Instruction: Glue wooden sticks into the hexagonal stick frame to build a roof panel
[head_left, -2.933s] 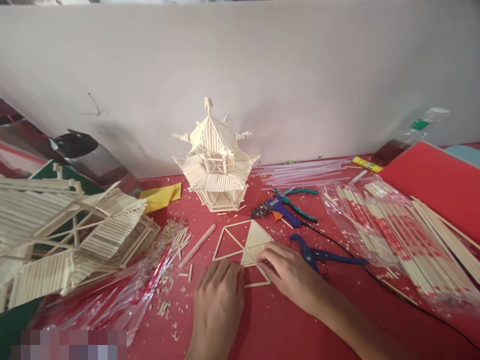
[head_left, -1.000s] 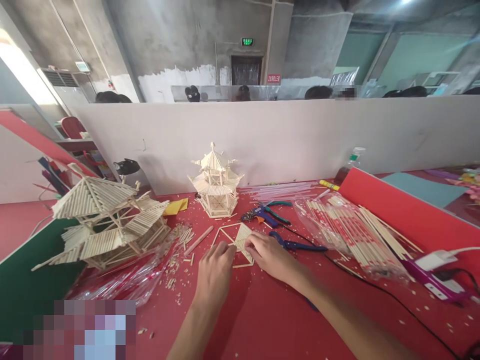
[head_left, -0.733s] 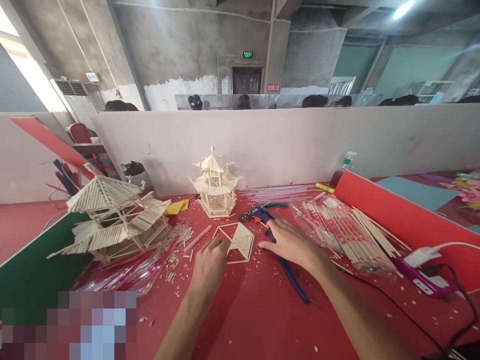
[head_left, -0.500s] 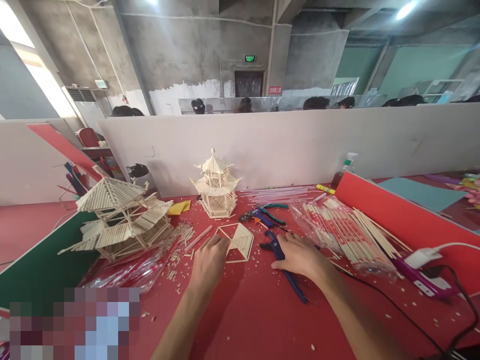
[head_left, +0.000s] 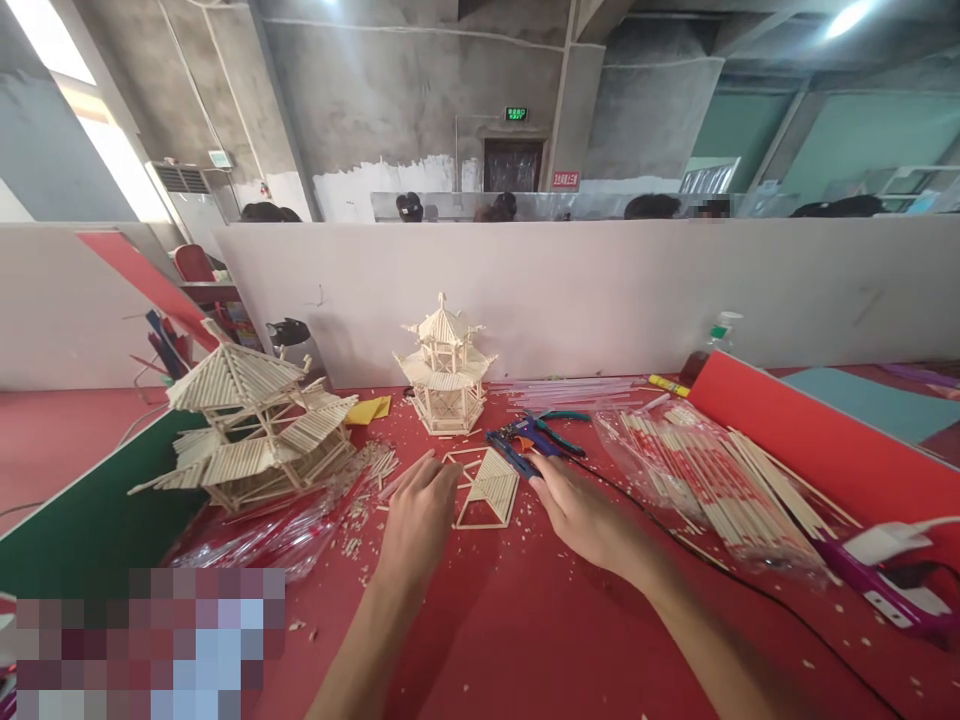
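My left hand point(head_left: 420, 510) is closed beside the left edge of a flat hexagonal stick frame point(head_left: 495, 488), its fingertips mostly hidden. Thin sticks fill the frame's right part, and the left sections are open. My right hand point(head_left: 589, 515) closes on a blue-handled cutter point(head_left: 511, 455); the tool's front points up and left over the frame's far right corner, and the palm hides the rest. Just behind the cutter lies a blue glue gun point(head_left: 534, 433) with an orange trigger. A small stick pagoda point(head_left: 448, 380) stands upright behind the frame.
A larger stick pagoda point(head_left: 247, 430) stands at left by a green panel point(head_left: 97, 510). Bagged sticks point(head_left: 705, 480), a red panel point(head_left: 825, 430), a purple power strip point(head_left: 885, 595) and a black cable point(head_left: 780, 605) are at right. A white partition point(head_left: 600, 300) closes off the back.
My right hand has carried the cutter up and left, turning it toward the frame's far corner. My left hand stays by the frame's left edge. The view has shifted slightly.
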